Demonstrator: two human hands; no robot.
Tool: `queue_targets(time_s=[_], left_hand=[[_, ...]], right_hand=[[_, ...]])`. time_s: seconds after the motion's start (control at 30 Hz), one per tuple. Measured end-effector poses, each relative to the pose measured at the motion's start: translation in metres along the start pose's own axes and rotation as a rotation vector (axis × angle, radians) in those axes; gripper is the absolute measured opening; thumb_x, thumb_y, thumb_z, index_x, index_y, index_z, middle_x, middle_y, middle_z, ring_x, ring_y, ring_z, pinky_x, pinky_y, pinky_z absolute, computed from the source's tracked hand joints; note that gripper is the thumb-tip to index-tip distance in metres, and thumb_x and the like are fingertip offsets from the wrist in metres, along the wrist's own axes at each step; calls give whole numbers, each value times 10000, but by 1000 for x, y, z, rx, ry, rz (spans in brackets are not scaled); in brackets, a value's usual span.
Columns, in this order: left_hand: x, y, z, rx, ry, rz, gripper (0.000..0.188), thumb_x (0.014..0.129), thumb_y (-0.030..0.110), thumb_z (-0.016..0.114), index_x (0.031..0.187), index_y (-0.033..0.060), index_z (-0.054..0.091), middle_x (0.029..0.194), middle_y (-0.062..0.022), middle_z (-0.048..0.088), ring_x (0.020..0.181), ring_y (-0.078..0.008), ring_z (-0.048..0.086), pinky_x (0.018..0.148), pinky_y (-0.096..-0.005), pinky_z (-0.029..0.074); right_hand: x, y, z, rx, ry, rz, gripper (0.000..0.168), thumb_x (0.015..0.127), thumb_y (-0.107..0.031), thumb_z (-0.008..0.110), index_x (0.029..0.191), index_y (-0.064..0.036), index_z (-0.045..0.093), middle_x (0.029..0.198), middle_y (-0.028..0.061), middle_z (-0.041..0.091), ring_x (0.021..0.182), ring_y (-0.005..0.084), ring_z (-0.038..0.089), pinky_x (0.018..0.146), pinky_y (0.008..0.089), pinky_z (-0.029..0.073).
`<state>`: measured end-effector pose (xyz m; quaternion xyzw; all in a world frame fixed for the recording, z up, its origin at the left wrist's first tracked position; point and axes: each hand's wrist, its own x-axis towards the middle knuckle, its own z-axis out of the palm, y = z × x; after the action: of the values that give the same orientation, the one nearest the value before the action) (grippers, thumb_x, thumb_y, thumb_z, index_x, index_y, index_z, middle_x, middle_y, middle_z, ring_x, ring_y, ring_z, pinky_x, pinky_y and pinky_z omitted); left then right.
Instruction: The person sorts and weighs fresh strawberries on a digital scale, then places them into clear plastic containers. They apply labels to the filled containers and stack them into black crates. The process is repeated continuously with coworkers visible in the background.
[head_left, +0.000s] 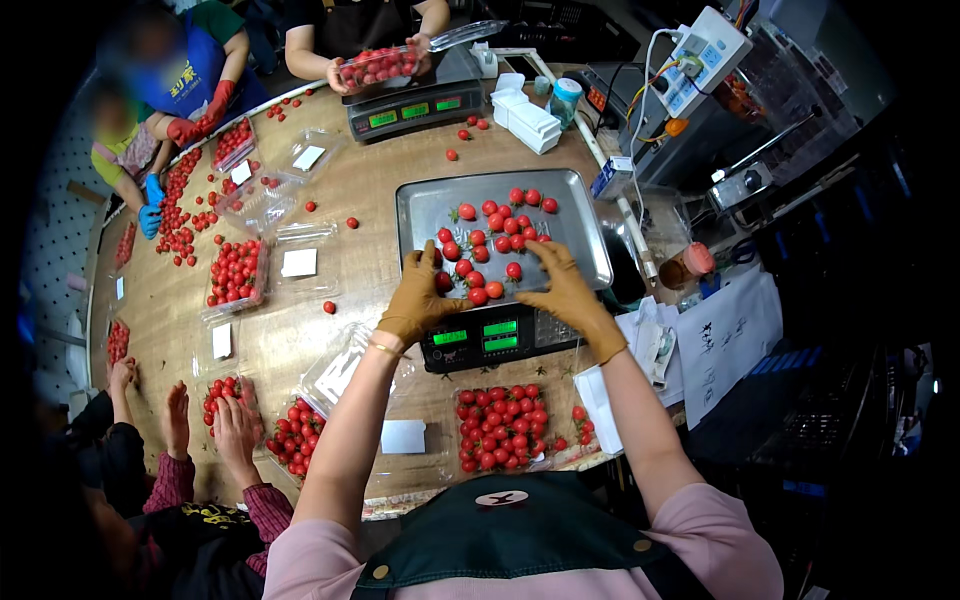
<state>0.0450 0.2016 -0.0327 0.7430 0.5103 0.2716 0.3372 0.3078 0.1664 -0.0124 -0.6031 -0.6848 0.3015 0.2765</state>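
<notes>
My left hand (424, 298), in a tan glove, reaches over the left front part of a metal scale pan (585, 255), fingers apart. Facing it from the right front is my right hand (568, 294), gloved alike, with thumb and fingers spread. Between them, loose cherry tomatoes (478, 253) with green stems lie scattered on the pan. I cannot tell whether my fingertips touch the nearest ones. Below the pan, the digital scale (540, 330) shows lit green displays. A clear plastic box full of cherry tomatoes (502, 427) stands on the table just in front of my apron.
Filled clamshell boxes (238, 274) and loose tomatoes cover parts of the wooden table (360, 262). Co-workers' hands work at the left and far side. A second scale (416, 105) stands at the back. White cards (525, 116), a power strip (701, 64) and papers (727, 345) lie rightward.
</notes>
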Motion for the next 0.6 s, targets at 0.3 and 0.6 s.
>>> queue_targets(time_s=[0.3, 0.6], left_hand=[[29, 25, 27, -204, -28, -69, 910, 655, 116, 837, 1423, 24, 357, 1220, -192, 546, 1047, -295, 618, 926, -337, 511], [22, 22, 51, -2153, -105, -426, 538, 985, 461, 409, 1397, 117, 449, 1410, -163, 448, 1299, -346, 435, 1077, -551, 349]], right_hand=[[37, -24, 41, 384, -151, 130, 756, 691, -55, 742, 1377, -70, 426, 1304, 122, 496, 1189, 258, 504, 992, 317, 433], [32, -64, 62, -17, 337, -146, 440, 760, -99, 691, 1187, -96, 582, 1181, 169, 580, 1120, 376, 540, 966, 466, 437]])
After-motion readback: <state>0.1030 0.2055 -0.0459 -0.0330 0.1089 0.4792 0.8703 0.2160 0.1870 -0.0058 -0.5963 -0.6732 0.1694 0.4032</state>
